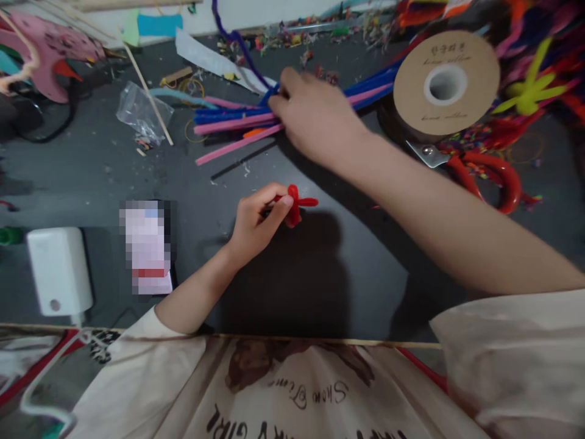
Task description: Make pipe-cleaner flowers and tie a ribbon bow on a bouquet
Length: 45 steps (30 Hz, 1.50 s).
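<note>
My left hand pinches a small red looped piece of fuzzy pipe cleaner between thumb and forefinger, just over the dark table. Farther back, my right hand has its fingers closed at a bundle of blue and pink pipe cleaners. The fingertips press on the blue stems, though the palm side is hidden. From near those fingers a dark blue pipe cleaner rises in a bend toward the top edge. The bundle's other end runs right, toward a cardboard ribbon spool.
Red-handled scissors lie below the spool, near a yellow fuzzy flower. Left are a phone, a white power bank with cable, a clear plastic bag and a pink glue gun. Colourful scraps line the back.
</note>
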Each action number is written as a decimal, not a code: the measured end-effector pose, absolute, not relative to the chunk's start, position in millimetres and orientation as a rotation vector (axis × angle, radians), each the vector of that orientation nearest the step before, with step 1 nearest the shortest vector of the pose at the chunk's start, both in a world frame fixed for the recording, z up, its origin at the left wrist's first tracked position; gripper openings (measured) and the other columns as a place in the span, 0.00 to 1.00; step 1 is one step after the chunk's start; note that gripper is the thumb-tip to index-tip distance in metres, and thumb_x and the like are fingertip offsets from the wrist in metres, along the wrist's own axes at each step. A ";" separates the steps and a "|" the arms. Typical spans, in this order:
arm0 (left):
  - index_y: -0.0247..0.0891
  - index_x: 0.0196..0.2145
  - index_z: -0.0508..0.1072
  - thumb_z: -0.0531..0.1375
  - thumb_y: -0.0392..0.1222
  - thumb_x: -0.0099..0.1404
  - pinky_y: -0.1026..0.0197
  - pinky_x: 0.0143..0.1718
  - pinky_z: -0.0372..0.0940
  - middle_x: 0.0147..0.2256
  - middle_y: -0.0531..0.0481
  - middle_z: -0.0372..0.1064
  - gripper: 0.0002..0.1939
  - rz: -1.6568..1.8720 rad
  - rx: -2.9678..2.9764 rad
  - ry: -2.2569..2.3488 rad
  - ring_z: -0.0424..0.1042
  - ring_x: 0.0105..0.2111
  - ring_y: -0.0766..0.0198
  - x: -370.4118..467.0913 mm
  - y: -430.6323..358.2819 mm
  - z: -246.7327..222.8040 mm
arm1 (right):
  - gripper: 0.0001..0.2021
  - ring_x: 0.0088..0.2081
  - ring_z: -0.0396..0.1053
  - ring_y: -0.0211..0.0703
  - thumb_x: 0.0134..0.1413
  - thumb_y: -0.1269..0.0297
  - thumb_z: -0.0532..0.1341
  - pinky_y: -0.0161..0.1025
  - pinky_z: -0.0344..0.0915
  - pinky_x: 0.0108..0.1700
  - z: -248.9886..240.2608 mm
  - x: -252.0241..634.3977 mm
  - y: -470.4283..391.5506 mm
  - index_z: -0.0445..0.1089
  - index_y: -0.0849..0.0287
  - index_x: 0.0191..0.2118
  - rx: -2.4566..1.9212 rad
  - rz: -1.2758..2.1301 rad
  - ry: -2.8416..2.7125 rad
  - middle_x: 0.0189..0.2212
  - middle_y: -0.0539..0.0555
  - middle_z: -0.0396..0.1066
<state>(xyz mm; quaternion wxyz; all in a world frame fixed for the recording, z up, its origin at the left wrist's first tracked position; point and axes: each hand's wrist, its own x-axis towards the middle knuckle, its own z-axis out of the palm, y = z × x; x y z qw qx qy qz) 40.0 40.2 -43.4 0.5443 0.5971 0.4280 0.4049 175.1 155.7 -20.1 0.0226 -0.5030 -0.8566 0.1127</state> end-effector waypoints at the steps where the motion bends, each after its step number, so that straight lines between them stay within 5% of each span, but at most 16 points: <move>1: 0.35 0.27 0.69 0.54 0.46 0.66 0.70 0.26 0.64 0.23 0.53 0.69 0.14 0.963 1.433 1.025 0.69 0.22 0.75 39.6 40.2 -43.0 | 0.16 0.54 0.61 0.60 0.61 0.78 0.44 0.50 0.63 0.48 -17.7 164.0 146.9 0.65 0.71 0.48 -1.529 0.388 -2.668 0.56 0.70 0.60; 9: 0.36 0.28 0.70 0.54 0.45 0.66 0.72 0.23 0.64 0.22 0.54 0.69 0.13 1.004 1.411 1.044 0.69 0.20 0.75 38.1 41.3 -43.3 | 0.15 0.60 0.53 0.51 0.58 0.81 0.47 0.45 0.62 0.55 -12.0 127.0 136.8 0.63 0.61 0.46 -1.693 0.674 -2.383 0.65 0.54 0.50; 14: 0.35 0.27 0.69 0.54 0.44 0.66 0.72 0.24 0.63 0.22 0.54 0.69 0.13 0.997 1.410 1.043 0.68 0.20 0.76 38.7 40.7 -42.9 | 0.33 0.63 0.47 0.68 0.48 0.66 0.66 0.56 0.48 0.61 -17.9 161.4 126.6 0.54 0.64 0.59 -1.525 0.517 -2.351 0.64 0.69 0.49; 16: 0.35 0.26 0.68 0.54 0.44 0.66 0.71 0.24 0.64 0.22 0.54 0.69 0.13 0.997 1.416 1.046 0.68 0.20 0.76 39.1 40.6 -42.9 | 0.31 0.59 0.55 0.68 0.51 0.58 0.64 0.58 0.51 0.59 -20.9 177.9 119.2 0.55 0.66 0.58 -1.608 0.468 -2.369 0.59 0.71 0.57; 19: 0.35 0.27 0.68 0.54 0.44 0.66 0.70 0.24 0.64 0.22 0.54 0.69 0.13 0.995 1.418 1.042 0.69 0.20 0.75 39.6 40.3 -43.2 | 0.16 0.52 0.63 0.64 0.60 0.63 0.54 0.53 0.59 0.49 -19.7 194.1 105.0 0.63 0.65 0.50 -1.700 0.266 -2.600 0.51 0.69 0.65; 26: 0.35 0.28 0.69 0.54 0.42 0.67 0.73 0.24 0.64 0.23 0.54 0.68 0.12 0.976 1.436 1.026 0.68 0.21 0.77 38.9 39.6 -42.0 | 0.09 0.40 0.68 0.50 0.61 0.64 0.52 0.42 0.61 0.36 -16.9 208.5 77.1 0.66 0.64 0.38 -1.580 0.234 -2.660 0.39 0.64 0.70; 36: 0.35 0.33 0.69 0.54 0.44 0.66 0.74 0.25 0.65 0.23 0.55 0.69 0.10 0.958 1.384 1.068 0.69 0.21 0.78 40.2 42.3 -44.1 | 0.19 0.53 0.64 0.61 0.59 0.62 0.55 0.54 0.64 0.47 -23.4 202.8 87.0 0.61 0.66 0.54 -1.430 0.220 -2.560 0.52 0.67 0.65; 38: 0.35 0.35 0.69 0.56 0.44 0.65 0.75 0.26 0.66 0.24 0.56 0.69 0.09 0.958 1.345 1.076 0.70 0.22 0.77 40.8 42.4 -44.4 | 0.16 0.51 0.65 0.58 0.60 0.64 0.52 0.52 0.65 0.47 -26.5 208.0 76.0 0.63 0.66 0.51 -1.301 0.202 -2.392 0.51 0.67 0.66; 41: 0.35 0.34 0.68 0.57 0.45 0.64 0.75 0.26 0.66 0.23 0.56 0.69 0.09 0.945 1.326 1.088 0.71 0.22 0.77 41.3 41.9 -43.9 | 0.11 0.38 0.68 0.43 0.62 0.70 0.48 0.44 0.68 0.42 -30.7 215.4 53.1 0.65 0.63 0.43 -1.110 0.407 -2.109 0.35 0.59 0.71; 45: 0.36 0.36 0.69 0.55 0.45 0.65 0.74 0.26 0.66 0.24 0.55 0.71 0.10 0.854 1.502 1.131 0.71 0.23 0.76 40.5 40.1 -42.6 | 0.06 0.25 0.66 0.31 0.60 0.69 0.53 0.30 0.64 0.26 -38.1 218.5 31.3 0.65 0.61 0.41 -1.179 0.889 -1.823 0.29 0.51 0.69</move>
